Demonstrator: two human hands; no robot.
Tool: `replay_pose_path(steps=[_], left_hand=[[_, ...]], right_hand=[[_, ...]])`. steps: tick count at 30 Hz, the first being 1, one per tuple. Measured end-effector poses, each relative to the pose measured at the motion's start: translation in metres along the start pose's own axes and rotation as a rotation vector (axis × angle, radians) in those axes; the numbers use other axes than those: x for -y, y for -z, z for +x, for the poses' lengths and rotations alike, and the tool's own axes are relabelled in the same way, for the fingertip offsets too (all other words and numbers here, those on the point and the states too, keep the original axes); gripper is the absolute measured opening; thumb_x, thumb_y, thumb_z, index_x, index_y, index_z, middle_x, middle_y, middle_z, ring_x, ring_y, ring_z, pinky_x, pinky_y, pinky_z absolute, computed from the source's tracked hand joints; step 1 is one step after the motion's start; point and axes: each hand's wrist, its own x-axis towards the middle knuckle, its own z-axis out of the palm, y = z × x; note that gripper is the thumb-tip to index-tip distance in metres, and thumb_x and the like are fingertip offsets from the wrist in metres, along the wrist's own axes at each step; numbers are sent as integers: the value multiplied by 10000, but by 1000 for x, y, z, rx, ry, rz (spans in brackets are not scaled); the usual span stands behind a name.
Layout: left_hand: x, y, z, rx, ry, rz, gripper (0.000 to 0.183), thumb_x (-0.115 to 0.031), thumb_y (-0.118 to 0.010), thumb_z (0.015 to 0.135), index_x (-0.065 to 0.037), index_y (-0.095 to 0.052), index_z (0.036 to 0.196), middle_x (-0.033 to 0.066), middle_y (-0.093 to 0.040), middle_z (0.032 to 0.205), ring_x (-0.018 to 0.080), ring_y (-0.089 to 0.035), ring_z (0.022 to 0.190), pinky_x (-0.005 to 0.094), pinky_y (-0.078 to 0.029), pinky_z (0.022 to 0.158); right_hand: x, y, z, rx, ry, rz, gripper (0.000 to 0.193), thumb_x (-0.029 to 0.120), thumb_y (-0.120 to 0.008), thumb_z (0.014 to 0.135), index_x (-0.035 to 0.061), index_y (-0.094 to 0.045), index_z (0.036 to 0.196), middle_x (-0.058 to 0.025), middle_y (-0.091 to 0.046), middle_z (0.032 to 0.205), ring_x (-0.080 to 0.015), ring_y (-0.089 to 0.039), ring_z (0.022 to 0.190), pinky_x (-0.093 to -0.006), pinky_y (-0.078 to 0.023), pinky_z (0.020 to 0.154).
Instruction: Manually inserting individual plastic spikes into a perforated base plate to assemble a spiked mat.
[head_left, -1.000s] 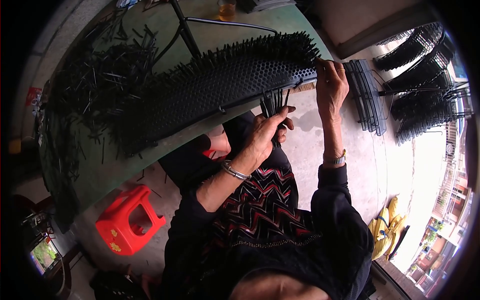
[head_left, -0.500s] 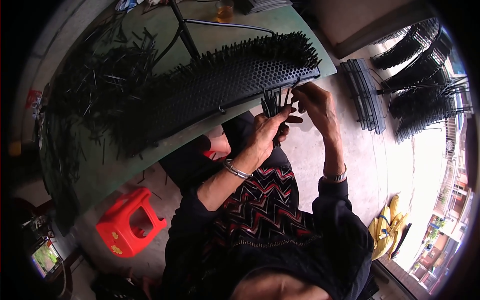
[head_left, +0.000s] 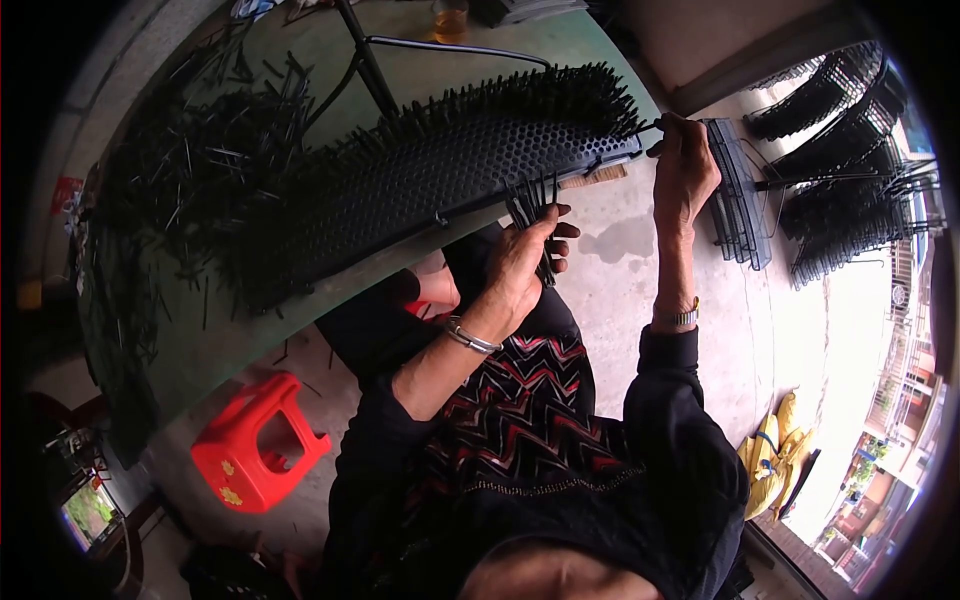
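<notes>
A long black perforated panel (head_left: 420,180) lies slantwise along the table's near edge, with black sticks standing in rows from its far side. My left hand (head_left: 520,255) is closed round a bundle of thin black sticks (head_left: 522,203), just below the panel's near edge. Its fingers reach past the bundle to the right. Beyond the panel's right end, my right hand (head_left: 690,165) is raised in a pinch. One thin black stick (head_left: 648,127) juts from its fingertips toward the last standing sticks; whether it touches the panel I cannot tell.
Loose black sticks (head_left: 225,150) lie heaped on the green table (head_left: 190,375) at left. A metal frame (head_left: 370,75) and a cup of amber liquid (head_left: 450,22) are behind the panel. A red stool (head_left: 245,470) stands at lower left. Grey racks (head_left: 738,195) stand on the floor at right.
My right hand has moved up and to the right, away from the left hand, with a stick in its fingers. The left hand has shifted slightly left with its bundle.
</notes>
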Motion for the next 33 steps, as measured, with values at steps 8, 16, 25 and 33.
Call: replay_pose_path(steps=[8,16,25,33], left_hand=[[-1,-6,-7,59,59,-31,307,-310,-633,931,-38,-647,1071,18,-569,747,79,-480,600,213,-352,496],[1,-7,-9,71,76,27,336,-330,-628,930,-31,-663,1081,0,-553,715,78,-477,591,228,-334,487],[-2,-10,-14,77,67,53,256,-259,-681,876,-23,-712,968,44,-624,694,103,-552,570,216,-353,439],[-8,-12,-14,75,-5,172,334,-358,-675,882,-64,-682,1042,98,-708,853,151,-655,688,239,-441,468]], right_hand=[[10,-1,-9,142,-9,-140,146,218,-658,883,142,-720,990,-79,-642,941,-245,-635,839,-339,-495,718],[19,5,-13,321,-70,-269,184,284,-664,880,172,-731,1010,-87,-620,912,-257,-626,818,-353,-487,711],[42,33,-35,918,-436,548,234,182,-636,898,-28,-680,992,-63,-646,818,-116,-580,686,-261,-472,625],[46,39,-24,838,-493,587,203,175,-629,912,-22,-656,952,-71,-681,816,-130,-627,731,-259,-492,681]])
